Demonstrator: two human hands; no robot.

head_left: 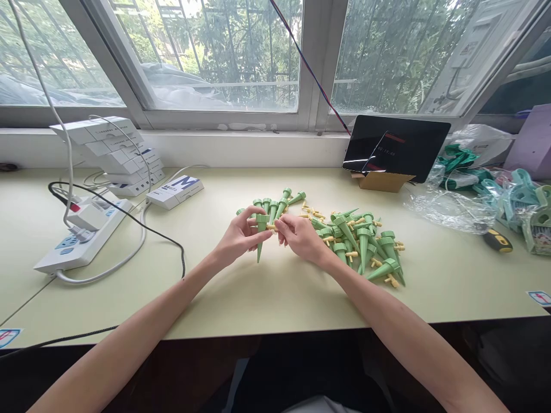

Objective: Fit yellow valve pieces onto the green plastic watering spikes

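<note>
My left hand (238,236) is closed around a green cone-shaped plastic spike (260,236), its tip pointing down toward the table. My right hand (301,236) pinches a small yellow valve piece (271,227) at the side of the spike's head. Behind my hands lie a few green spikes (275,206) in a small group. To the right is a loose heap of several green spikes (365,244) mixed with small yellow valve pieces (316,215).
A white power strip (81,235) with plugs and cables, stacked white boxes (116,152) and a white-blue box (174,191) sit at left. A dark tablet (396,146) leans on a cardboard box. Plastic bags (451,206), teal clips (516,201) and a yellow-black screwdriver (497,241) lie at right.
</note>
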